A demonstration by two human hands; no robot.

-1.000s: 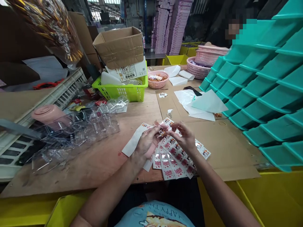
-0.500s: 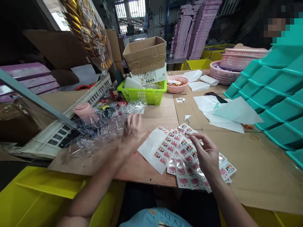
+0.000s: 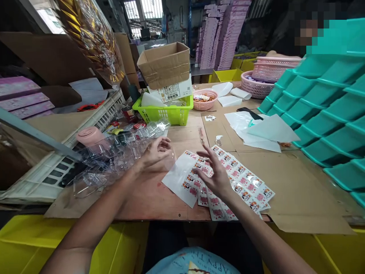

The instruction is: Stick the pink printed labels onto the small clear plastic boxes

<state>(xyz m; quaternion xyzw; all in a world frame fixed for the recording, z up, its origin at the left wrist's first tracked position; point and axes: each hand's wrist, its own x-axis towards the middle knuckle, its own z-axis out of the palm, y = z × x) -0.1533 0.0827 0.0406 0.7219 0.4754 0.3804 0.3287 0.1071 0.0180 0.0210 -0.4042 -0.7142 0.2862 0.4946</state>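
Locate the sticker sheets (image 3: pixel 251 186) fanned on the table (image 3: pixel 171 201), under and to both sides of the right hand (image 3: pixel 217 179). Read the right grip as wide, with thumb and fingers well apart. See a small blurred brown-pink item (image 3: pixel 201 137) just beyond the right fingertips, on the far side; cannot tell contact from separation, nor identify the item. Read the grip of the left hand (image 3: pixel 155 154) as half curled, left of the sheets and beside the clear plastic packaging (image 3: pixel 128 152). Note a faint transparent outline (image 3: pixel 172 160) close to the left fingertips; cannot tell a held piece from an unfilled grip.

Count two bare hands. Count several overlapping sticker sheets, with exact number hidden. Count one pink container (image 3: pixel 91 137) at left, partly behind the packaging. Count one green basket (image 3: pixel 162 114) on the far side, bearing one open brown box (image 3: pixel 165 64). Count one small pink basket (image 3: pixel 203 106) to its right, with brown pieces inside, and two stacked baskets (image 3: pixel 258 91) at far right. Count one black slab (image 3: pixel 251 113) beside white papers (image 3: pixel 265 131). Count two label scraps (image 3: pixel 210 118) on flat cardboard (image 3: pixel 291 179). Count many teal trays (image 3: pixel 342 114) at right, in stacked rows
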